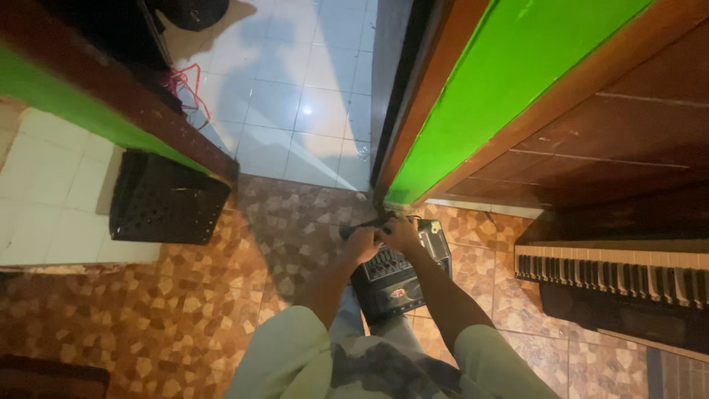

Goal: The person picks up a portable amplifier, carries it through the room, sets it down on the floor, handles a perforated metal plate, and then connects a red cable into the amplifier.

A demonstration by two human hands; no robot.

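I look down at both my arms reaching toward the floor at a doorway. My left hand (pixel 360 244) and my right hand (pixel 402 233) meet close together, fingers curled around a small dark object (pixel 367 224), perhaps a cable or plug; its exact kind is unclear. Just beneath them sits a black audio mixer (pixel 395 281) with rows of knobs and sliders on the patterned brown floor. My pale sleeves fill the bottom of the head view.
A green-painted door frame (pixel 473 96) with brown wood trim stands to the right. A keyboard (pixel 613 277) lies at right. A black perforated box (pixel 166 199) rests at left. White tiles (pixel 303 89) lie beyond the doorway, with red cable (pixel 188 85).
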